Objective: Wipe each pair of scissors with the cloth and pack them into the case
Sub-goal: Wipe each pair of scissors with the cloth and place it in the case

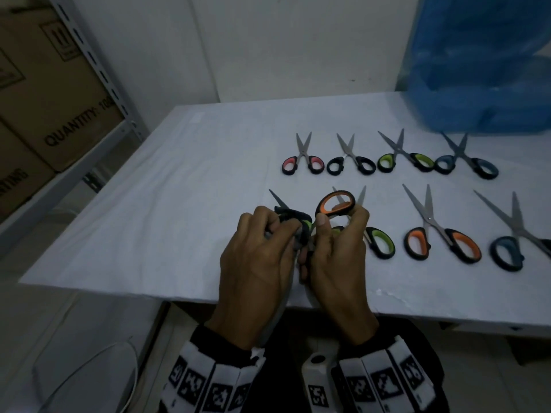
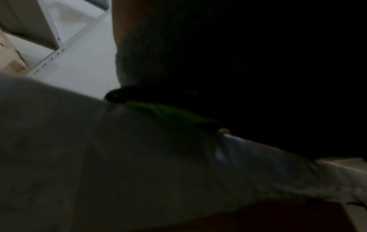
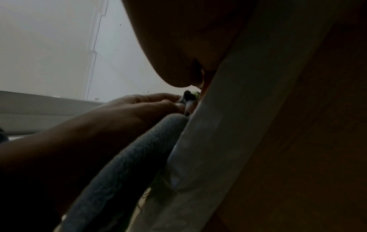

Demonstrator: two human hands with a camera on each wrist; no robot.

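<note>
My hands meet above the front edge of the white table (image 1: 149,204). The left hand (image 1: 277,231) grips a bunched grey cloth (image 1: 298,244) around a dark scissor part with a green trim (image 2: 168,113). A dark blade tip (image 1: 275,198) sticks out up and to the left. The right hand (image 1: 343,222) pinches the orange handle loop of a pair of scissors (image 1: 337,204), held upward. In the right wrist view the cloth (image 3: 129,164) hangs down under the left hand (image 3: 139,106). How the held parts join is hidden by my fingers. No case shows in any view.
Several scissors lie open in two rows: pink (image 1: 304,163), black (image 1: 351,165), green (image 1: 405,160) and blue (image 1: 466,165) at the back; green (image 1: 378,242), orange (image 1: 441,242) and blue (image 1: 507,251) nearer. A blue plastic bag (image 1: 483,61) stands back right. Shelved cardboard boxes (image 1: 44,99) stand left.
</note>
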